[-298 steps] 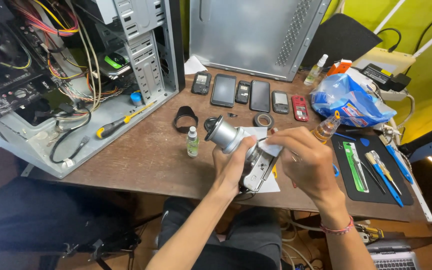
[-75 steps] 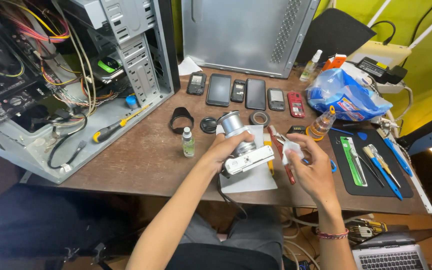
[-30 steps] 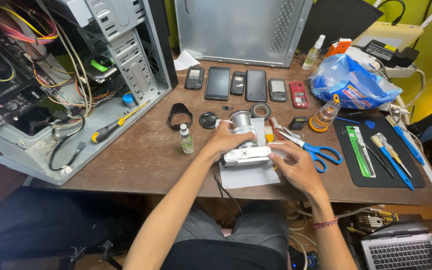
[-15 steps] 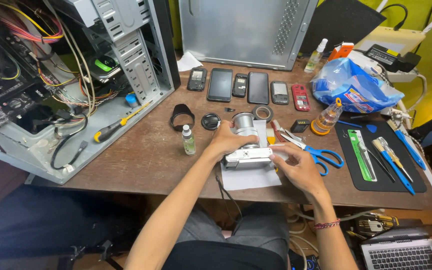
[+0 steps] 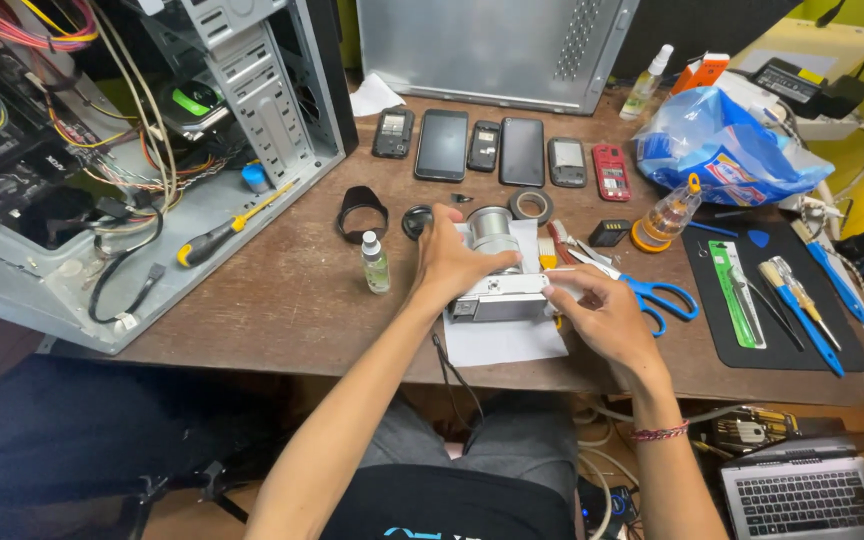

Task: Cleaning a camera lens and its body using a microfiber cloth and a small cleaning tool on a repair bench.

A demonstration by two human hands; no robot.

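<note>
Near the front edge of the brown table, a silver camera rests on a white sheet of paper, its lens pointing away from the person, most likely so that small parts and dust stay on a clean surface. Left hand lies over the camera's left end and top, fingers wrapped on the body to steady it. Right hand presses against the right end, fingers curled together onto that end, and seems to pinch a small white wipe. Within easy reach stand a small clear bottle, a black lens hood, blue-handled scissors and a row of phones behind; an open computer case fills the left.
</note>
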